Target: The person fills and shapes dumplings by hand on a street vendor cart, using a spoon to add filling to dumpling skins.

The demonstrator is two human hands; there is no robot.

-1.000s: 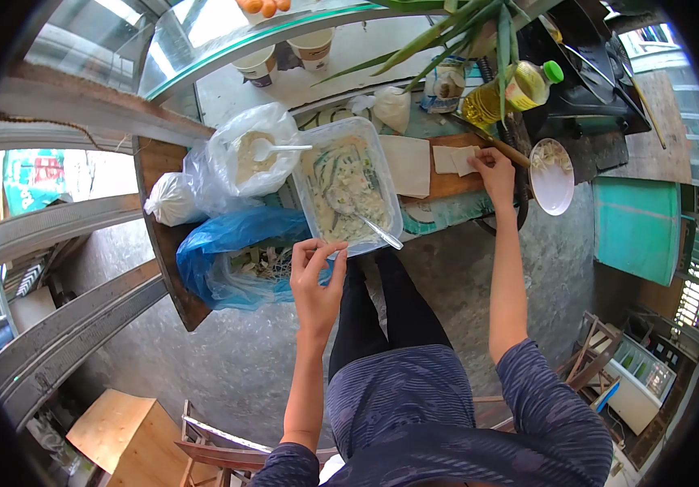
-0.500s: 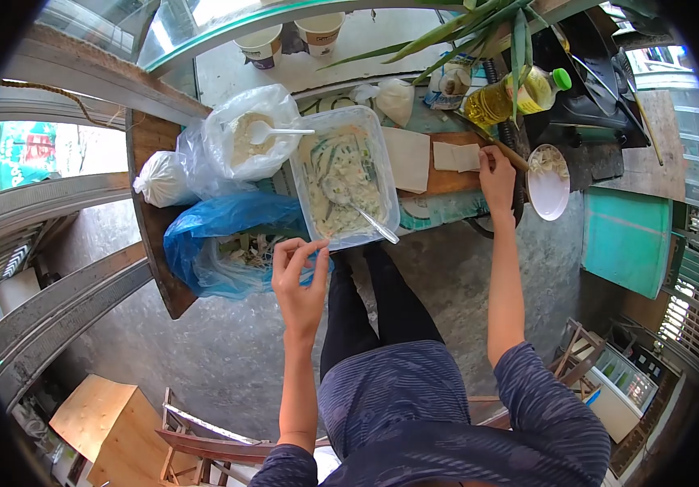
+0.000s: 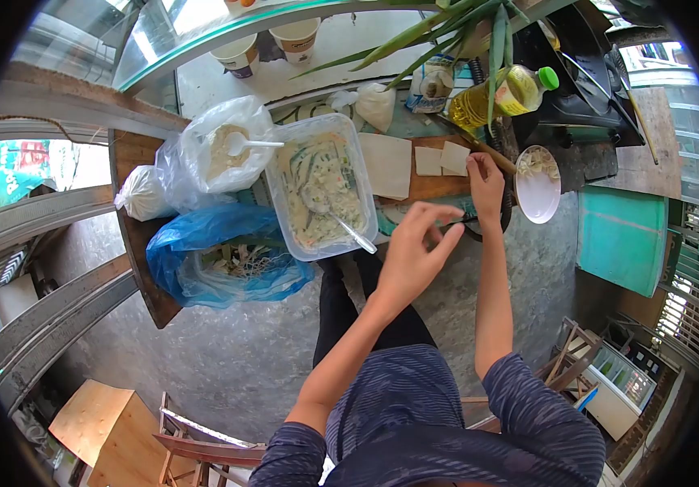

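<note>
My right hand [image 3: 487, 180] is at the right end of the wooden board [image 3: 434, 188], its thumb and finger closed at the edge of a square wrapper [image 3: 454, 157]. Another square wrapper [image 3: 428, 161] lies beside it. My left hand [image 3: 421, 250] hovers just in front of the board, fingers apart and holding nothing. A stack of larger pale sheets [image 3: 385, 165] lies at the board's left. Left of that stands a plastic tub [image 3: 288, 208] of chopped filling [image 3: 335, 183] with a metal spoon [image 3: 355, 234] in it.
A blue plastic bag [image 3: 175, 247] of scraps and a bag of powder [image 3: 227, 158] with a white spoon stand on the left. Behind the board are an oil bottle [image 3: 471, 108] and long green leaves [image 3: 414, 40]. A white bowl [image 3: 538, 199] is at the right, two cups [image 3: 294, 40] at the back.
My left hand has moved right, from beside the tub to in front of the board. The two small wrappers now lie farther apart, the right one tilted. The view has shifted slightly.
</note>
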